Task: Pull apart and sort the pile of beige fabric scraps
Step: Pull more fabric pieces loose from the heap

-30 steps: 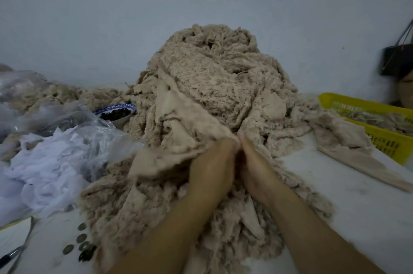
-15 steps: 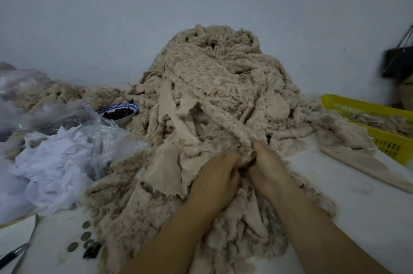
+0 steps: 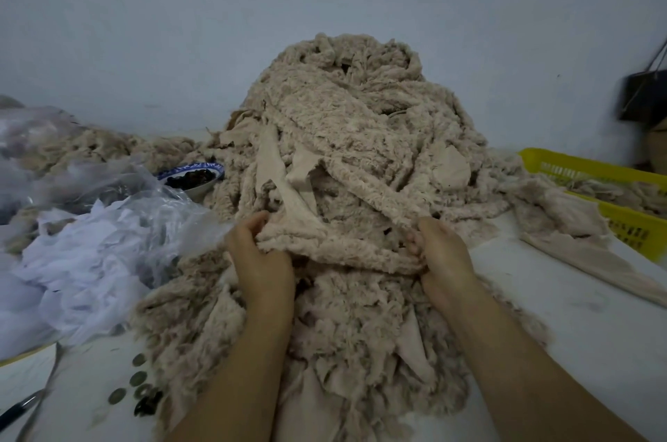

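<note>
So half a second ago both hands were jammed together, knuckle to knuckle, at the front of the pile [image 3: 346, 109]. Now they're pulling apart sideways. The left hand [image 3: 260, 257] is sitting out to the left and the right hand [image 3: 444, 255] out to the right, well apart, with a fuzzy strip [image 3: 343, 250] stretching between them. Both are properly gripping it, each hand's fingers curling round one end and bunching the fabric up. The smooth flat scraps that were flopping beside the left hand before are now trailing from that hand as a thin smooth band [image 3: 278, 174] running up into the heap.

The fuzzy strip is lying with its long axis going left to right across the lower front of the pile. Its fluffy side is facing up, and the right end is dipping a bit lower than the left. I can't tell if it's lifting clear of the loose scraps under it. The pile itself is sitting mid-table [image 3: 584, 326], backing onto the wall.

Everything else is staying put. The yellow basket [image 3: 563, 167] is sitting off to the right with scraps in it, and the bowl [image 3: 191, 174] is tucking in at the pile's left edge. White scraps [image 3: 83, 261] are heaping up on the left, and a few coins [image 3: 139, 378] are lying front left.
</note>
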{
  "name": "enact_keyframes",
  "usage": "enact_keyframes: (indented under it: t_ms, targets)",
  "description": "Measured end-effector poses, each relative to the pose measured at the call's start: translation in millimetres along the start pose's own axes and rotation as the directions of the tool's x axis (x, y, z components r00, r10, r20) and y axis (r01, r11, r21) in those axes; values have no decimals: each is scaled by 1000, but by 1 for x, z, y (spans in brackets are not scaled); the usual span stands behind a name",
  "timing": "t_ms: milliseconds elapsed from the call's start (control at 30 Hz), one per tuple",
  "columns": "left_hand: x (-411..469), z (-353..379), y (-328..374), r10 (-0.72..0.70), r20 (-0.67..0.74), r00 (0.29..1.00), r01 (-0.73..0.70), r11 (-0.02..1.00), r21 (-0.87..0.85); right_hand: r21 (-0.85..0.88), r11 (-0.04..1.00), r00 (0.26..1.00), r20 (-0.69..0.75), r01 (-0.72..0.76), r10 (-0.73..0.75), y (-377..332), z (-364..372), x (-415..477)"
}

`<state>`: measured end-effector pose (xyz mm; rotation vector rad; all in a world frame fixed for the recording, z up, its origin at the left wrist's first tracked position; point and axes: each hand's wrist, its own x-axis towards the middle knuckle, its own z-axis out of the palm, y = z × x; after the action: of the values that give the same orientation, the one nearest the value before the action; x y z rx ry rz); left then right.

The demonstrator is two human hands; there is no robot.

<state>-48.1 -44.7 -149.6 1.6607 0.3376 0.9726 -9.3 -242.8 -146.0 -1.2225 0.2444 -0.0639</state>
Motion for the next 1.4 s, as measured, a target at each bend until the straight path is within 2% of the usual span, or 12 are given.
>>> enact_keyframes:
  t_ms: [133,200,267,333,400,467,533,667,800,1000,1267,1400]
  targets:
    - [-13,5,9,239,159,958,-239,971,-19,39,991,967,226,-129,117,4,0,-2]
    - [-16,4,12,269,189,944,-266,963,-41,-266,964,976,214,10,49,5,-2,-7]
    - [-17,1,13,283,185,941,-279,959,-44,-602,778,983,142,180,-117,5,-6,-6]
    - [-16,0,14,308,214,927,-305,951,-49,-662,709,961,66,243,-268,7,-11,0]
    - [-19,1,17,301,307,903,-294,953,-68,-461,867,971,-40,191,-235,4,-13,2]
    - [-23,4,16,259,424,868,-270,962,-34,-70,997,1000,-14,20,-21,-1,-10,-2]
    - [-28,8,16,233,545,806,-278,961,0,164,977,984,135,-138,116,-4,-6,-8]
    - [-33,14,12,259,712,652,-396,918,29,279,914,916,354,-294,187,-5,-2,-13]
    - [-32,20,19,-40,691,721,62,998,-7,229,915,876,435,-332,209,-8,1,-18]
    - [-8,43,40,-382,797,468,740,662,-117,65,967,844,506,-245,180,-3,10,-27]
    - [6,66,54,-596,630,498,862,421,-283,3,1000,898,439,-20,17,0,21,-36]
    - [17,64,48,-619,548,563,825,466,-320,-379,903,918,394,202,-39,0,11,-35]
